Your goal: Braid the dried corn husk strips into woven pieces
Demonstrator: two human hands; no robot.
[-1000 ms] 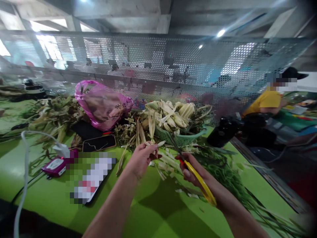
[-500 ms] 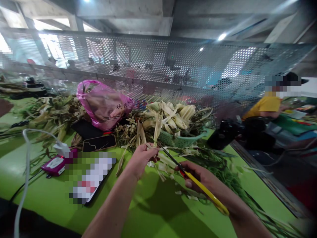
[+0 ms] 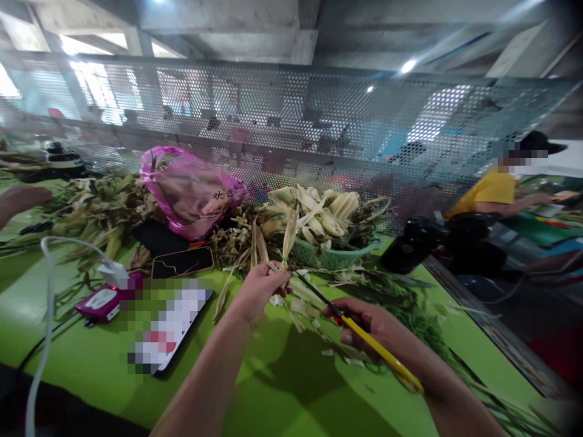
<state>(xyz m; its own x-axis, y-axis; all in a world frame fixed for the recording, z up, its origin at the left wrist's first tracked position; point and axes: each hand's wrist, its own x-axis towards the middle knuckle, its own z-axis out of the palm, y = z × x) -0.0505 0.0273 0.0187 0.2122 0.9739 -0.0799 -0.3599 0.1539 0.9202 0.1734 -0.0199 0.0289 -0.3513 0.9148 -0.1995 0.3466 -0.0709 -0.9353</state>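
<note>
My left hand (image 3: 264, 285) is closed, pinching the lower end of a pale dried corn husk (image 3: 289, 240) that stands upright and looks gathered at a knot just above my fingertips. In my right hand (image 3: 364, 325) are yellow-handled scissors (image 3: 376, 349), gripped with the fingers curled round them. Their dark, slim blades point up and left, with the tip beside the husk's gathered base. Whether the tip touches the husk or the blades are parted, I cannot make out. Small husk scraps (image 3: 300, 309) lie on the green table (image 3: 291, 394) under my hands.
A green basket (image 3: 328, 258) heaped with husks stands beyond my hands, beside a pink plastic bag (image 3: 191, 194). Leftward are two phones (image 3: 182, 262), a purple power strip (image 3: 100, 303) and a white cable (image 3: 48, 285). Another person's hand (image 3: 27, 197) is at far left; a yellow-shirted person (image 3: 492, 188) sits right.
My hands and the scissors stay almost in place, with only a slight shift of the scissors' handle. At far left, the other person's hand has reached further in over the husks.
</note>
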